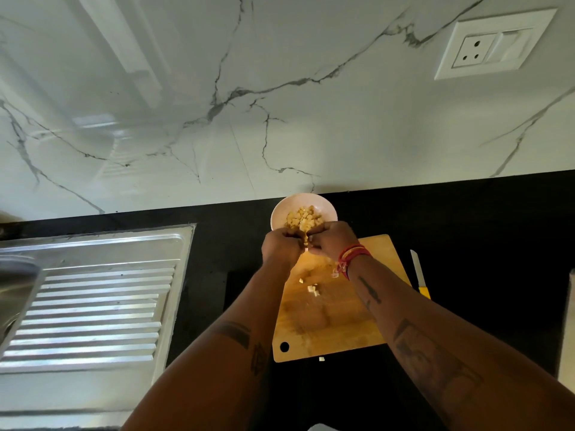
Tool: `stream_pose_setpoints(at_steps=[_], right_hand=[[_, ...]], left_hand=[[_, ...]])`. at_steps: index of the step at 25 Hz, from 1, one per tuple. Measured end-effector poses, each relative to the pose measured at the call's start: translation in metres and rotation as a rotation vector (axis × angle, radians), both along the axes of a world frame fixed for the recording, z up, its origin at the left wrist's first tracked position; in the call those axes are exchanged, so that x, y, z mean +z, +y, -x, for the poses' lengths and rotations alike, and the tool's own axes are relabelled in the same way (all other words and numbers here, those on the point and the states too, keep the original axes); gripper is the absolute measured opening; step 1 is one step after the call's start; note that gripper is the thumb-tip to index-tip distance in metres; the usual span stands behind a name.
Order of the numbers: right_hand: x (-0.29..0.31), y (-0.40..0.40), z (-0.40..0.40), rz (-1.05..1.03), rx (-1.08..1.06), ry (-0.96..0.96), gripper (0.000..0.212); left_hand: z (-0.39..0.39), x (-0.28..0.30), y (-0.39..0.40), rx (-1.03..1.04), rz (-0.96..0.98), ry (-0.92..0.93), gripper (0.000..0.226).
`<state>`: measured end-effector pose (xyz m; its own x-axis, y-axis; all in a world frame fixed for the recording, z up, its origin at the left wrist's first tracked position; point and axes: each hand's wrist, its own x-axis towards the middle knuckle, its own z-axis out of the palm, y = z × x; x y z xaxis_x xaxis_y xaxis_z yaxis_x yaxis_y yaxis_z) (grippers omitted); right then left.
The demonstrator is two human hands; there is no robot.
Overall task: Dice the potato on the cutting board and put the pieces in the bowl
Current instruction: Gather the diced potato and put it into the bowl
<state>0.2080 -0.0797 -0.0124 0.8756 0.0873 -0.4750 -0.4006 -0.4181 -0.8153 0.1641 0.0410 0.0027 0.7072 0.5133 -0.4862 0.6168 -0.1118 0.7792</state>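
Observation:
A small white bowl point(323, 204) stands on the black counter against the marble wall, holding a heap of diced potato point(303, 217). My left hand point(278, 248) and my right hand point(333, 239) are cupped together at the bowl's near rim, above the far end of the wooden cutting board point(329, 325). Both hold potato pieces between them, and one cube point(306, 249) shows just below the fingers. A few loose cubes point(312, 287) lie on the board. One piece point(321, 358) lies on the counter past the board's near edge.
A knife point(420, 276) with a yellow handle lies on the counter right of the board. A steel sink drainboard point(93, 300) fills the left side. A wall socket point(494, 45) sits on the marble backsplash at upper right.

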Motion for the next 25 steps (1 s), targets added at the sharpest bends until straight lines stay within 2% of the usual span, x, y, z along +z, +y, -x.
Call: stream_pose_setpoints(at_steps=[3,5,7,8,11,15,19,22,25], right_hand=[[-0.008,-0.002,0.025,0.039,0.047,0.0,0.014],[-0.016,-0.008,0.044,0.258,0.246,-0.103,0.014],[-0.023,-0.014,0.063,0.509,0.483,-0.236,0.02],[-0.027,-0.015,0.072,0.571,0.567,-0.271,0.025],[-0.036,-0.018,0.09,0.663,0.707,-0.373,0.041],[-0.034,-0.016,0.096,0.675,0.646,-0.466,0.034],[-0.034,-0.008,0.097,0.649,0.546,-0.456,0.018],[-0.036,-0.009,0.097,0.562,0.453,-0.369,0.013],[-0.036,-0.014,0.096,0.349,0.276,-0.167,0.011]], left_hand=[[0.027,-0.011,0.0,-0.129,-0.117,0.031,0.021],[0.047,-0.022,0.0,-0.352,-0.319,0.056,0.029],[0.065,-0.033,-0.001,-0.604,-0.513,0.088,0.034],[0.072,-0.041,-0.001,-0.698,-0.566,0.089,0.034],[0.083,-0.051,-0.006,-0.782,-0.639,0.066,0.03],[0.089,-0.05,-0.017,-0.626,-0.535,0.068,0.026],[0.087,-0.048,-0.021,-0.306,-0.246,0.164,0.017],[0.087,-0.047,-0.022,-0.09,-0.038,0.235,0.013],[0.089,-0.048,-0.025,0.072,0.144,0.259,0.015]])
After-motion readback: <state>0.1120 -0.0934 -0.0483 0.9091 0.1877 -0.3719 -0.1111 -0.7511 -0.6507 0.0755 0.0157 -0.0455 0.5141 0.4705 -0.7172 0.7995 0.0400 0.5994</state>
